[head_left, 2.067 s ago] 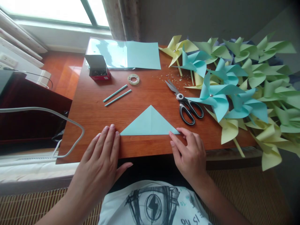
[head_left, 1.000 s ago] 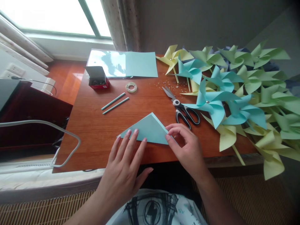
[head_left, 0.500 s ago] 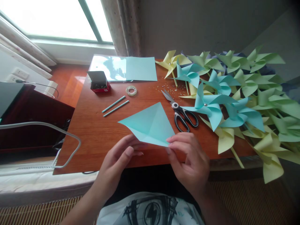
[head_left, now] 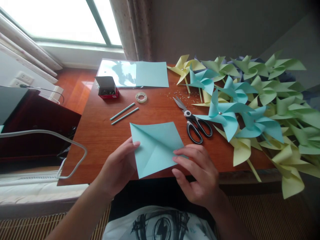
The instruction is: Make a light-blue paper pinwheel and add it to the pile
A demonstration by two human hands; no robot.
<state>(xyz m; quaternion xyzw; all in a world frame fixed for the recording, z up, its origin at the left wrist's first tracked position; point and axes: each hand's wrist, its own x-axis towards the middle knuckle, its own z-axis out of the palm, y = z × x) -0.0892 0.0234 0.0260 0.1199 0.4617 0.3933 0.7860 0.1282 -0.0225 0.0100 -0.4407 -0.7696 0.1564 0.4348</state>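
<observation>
A light blue square sheet of paper with diagonal crease lines is held above the front of the table. My left hand grips its left edge, thumb on top and the other fingers behind. At the right corner, the fingertips of my right hand lie on the paper, while the thumb stands apart below the edge. Beyond the sheet, to the right, lie scissors with black-and-white handles, blades slightly spread. Two pale blue paper sticks rest on the table to the left.
A tape roll, an open red box of small dark pieces and blue sheets in a clear sleeve sit farther back on the wooden table. Blue, green and yellow paper pinwheels crowd the right side. Small bits lie scattered near the scissors.
The paper has gone from folded over diagonally to opened out as a square. My left hand has moved up onto its left edge; my right thumb has come away from the paper.
</observation>
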